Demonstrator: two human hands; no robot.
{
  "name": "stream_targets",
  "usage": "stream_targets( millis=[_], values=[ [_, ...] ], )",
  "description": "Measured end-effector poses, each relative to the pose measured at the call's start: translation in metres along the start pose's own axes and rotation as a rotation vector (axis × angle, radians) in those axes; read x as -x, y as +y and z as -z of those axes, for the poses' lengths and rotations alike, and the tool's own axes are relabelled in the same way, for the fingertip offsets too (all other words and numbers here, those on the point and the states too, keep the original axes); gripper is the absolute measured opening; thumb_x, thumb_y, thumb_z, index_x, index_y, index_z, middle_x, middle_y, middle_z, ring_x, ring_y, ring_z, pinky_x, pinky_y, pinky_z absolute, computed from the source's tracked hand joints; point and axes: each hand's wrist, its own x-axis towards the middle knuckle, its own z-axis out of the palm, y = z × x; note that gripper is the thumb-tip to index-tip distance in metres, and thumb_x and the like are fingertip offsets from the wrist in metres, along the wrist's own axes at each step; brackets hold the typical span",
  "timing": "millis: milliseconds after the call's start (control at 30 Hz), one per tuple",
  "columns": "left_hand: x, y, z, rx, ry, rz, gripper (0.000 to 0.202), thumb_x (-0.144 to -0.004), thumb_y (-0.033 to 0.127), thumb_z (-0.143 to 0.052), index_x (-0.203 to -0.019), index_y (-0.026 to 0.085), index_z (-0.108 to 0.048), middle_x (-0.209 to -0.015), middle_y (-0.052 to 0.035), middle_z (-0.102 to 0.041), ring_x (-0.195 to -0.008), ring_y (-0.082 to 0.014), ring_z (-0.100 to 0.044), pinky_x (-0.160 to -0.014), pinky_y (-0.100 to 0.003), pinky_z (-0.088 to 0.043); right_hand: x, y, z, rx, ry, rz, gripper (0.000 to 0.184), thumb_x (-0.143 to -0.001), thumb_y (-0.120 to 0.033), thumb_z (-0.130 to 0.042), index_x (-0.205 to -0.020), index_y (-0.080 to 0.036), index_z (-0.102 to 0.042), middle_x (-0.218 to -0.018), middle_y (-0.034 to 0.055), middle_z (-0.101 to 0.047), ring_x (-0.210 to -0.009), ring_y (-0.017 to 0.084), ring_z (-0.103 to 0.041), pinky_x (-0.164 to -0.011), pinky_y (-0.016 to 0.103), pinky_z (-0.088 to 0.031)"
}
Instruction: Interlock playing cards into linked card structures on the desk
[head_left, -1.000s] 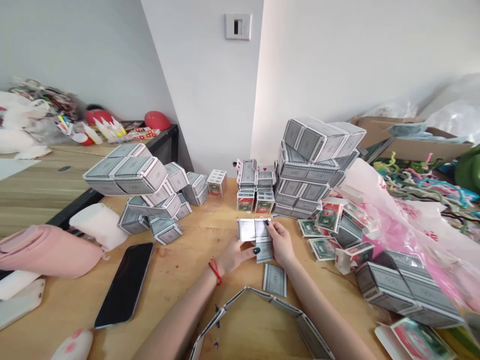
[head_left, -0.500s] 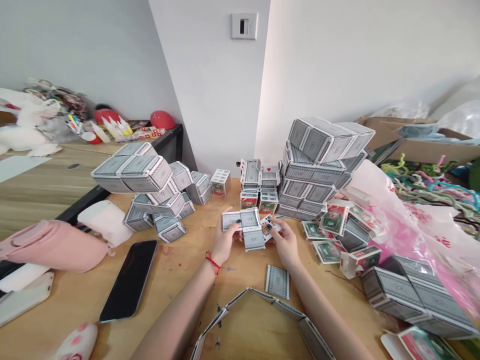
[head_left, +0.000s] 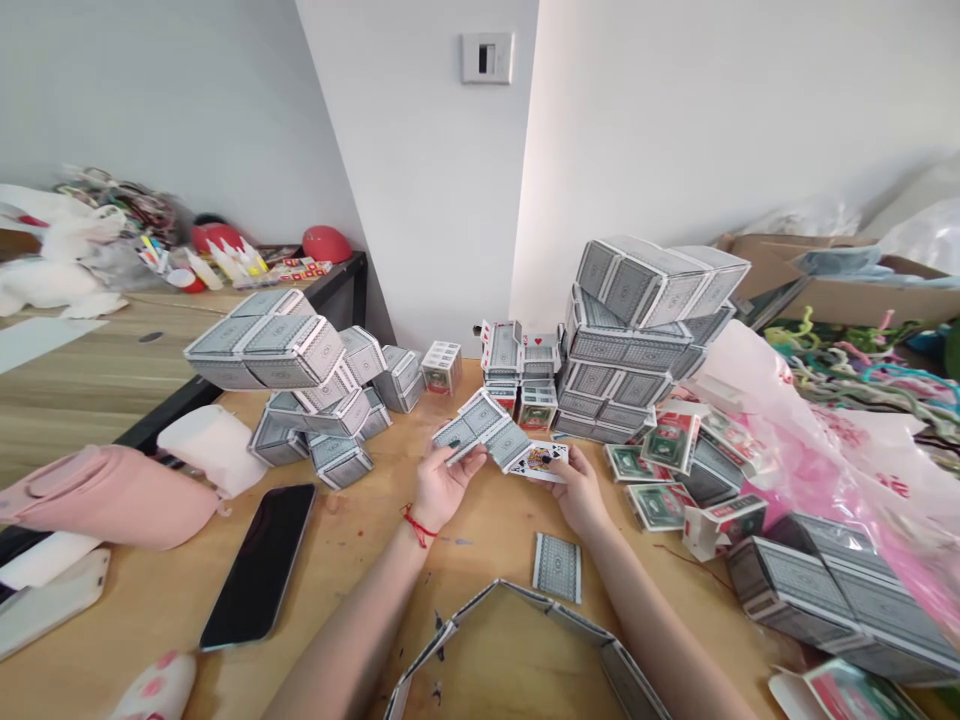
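Note:
My left hand pinches a folded piece of joined grey-backed playing cards, held tilted above the wooden table. My right hand grips its other end, where a face-up court card shows. A red string circles my left wrist. A single grey-backed card lies flat just below my right hand. A chain of cards standing on edge curves between my forearms at the near edge.
Stacked card blocks stand at left and at the back right, small card cubes between them. A black phone and pink pouch lie left. Card boxes, a pink plastic bag and more blocks crowd the right.
Both hands lifted the joined cards off the table and turned them, so the piece now tilts and a face-up card shows at the right. The view shifted slightly.

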Motion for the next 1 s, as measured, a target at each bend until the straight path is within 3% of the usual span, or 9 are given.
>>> stream_targets(
  millis=[100,333,500,633,1000],
  values=[
    [-0.002,-0.003,0.001,-0.04,-0.004,0.02,0.027,-0.066,0.014,-0.058,-0.092,0.019,-0.054,-0.082,-0.0001,-0.066,-0.069,-0.0128,-0.064,-0.061,-0.025,-0.051,-0.001,-0.003,0.004,-0.092,-0.014,-0.025,0.026,-0.06,-0.02,-0.067,-0.081,-0.02,-0.052,-0.084,0.0019,-0.065,-0.073,0.02,-0.063,-0.059,0.034,-0.054],
    [-0.014,-0.005,0.008,0.115,0.165,0.046,0.014,-0.065,0.008,-0.062,-0.075,0.016,-0.056,-0.066,0.0038,-0.063,-0.052,-0.004,-0.055,-0.049,-0.015,-0.044,0.003,-0.01,0.004,-0.147,-0.094,-0.101,0.023,-0.063,-0.019,-0.067,-0.082,-0.021,-0.055,-0.081,0.0015,-0.066,-0.071,0.019,-0.065,-0.061,0.034,-0.056],
    [-0.016,-0.005,0.008,0.043,0.107,0.029,0.011,-0.07,0.02,-0.062,-0.08,0.016,-0.059,-0.074,-0.0004,-0.066,-0.069,-0.0116,-0.062,-0.063,-0.023,-0.051,0.016,-0.008,-0.011,-0.046,-0.265,-0.079,0.024,-0.069,-0.034,-0.066,-0.085,-0.021,-0.053,-0.065,0.0016,-0.065,-0.052,0.017,-0.063,-0.047,0.03,-0.053],
    [-0.017,-0.007,0.007,0.031,0.061,-0.021,0.016,-0.07,0.022,-0.063,-0.085,0.016,-0.06,-0.086,-0.0028,-0.068,-0.083,-0.0157,-0.063,-0.076,-0.029,-0.05,0.021,-0.004,-0.017,-0.018,-0.307,-0.061,0.026,-0.071,-0.037,-0.065,-0.086,-0.021,-0.051,-0.067,0.0024,-0.066,-0.053,0.017,-0.064,-0.049,0.031,-0.054],
    [-0.019,-0.007,0.005,0.17,0.117,-0.003,0.014,-0.071,0.012,-0.061,-0.085,0.015,-0.062,-0.076,-0.0022,-0.069,-0.078,-0.0139,-0.064,-0.077,-0.026,-0.049,0.015,-0.003,-0.011,-0.044,-0.294,0.03,0.025,-0.074,-0.033,-0.063,-0.089,-0.018,-0.05,-0.072,0.0031,-0.068,-0.059,0.017,-0.066,-0.054,0.03,-0.056]
  ],
)
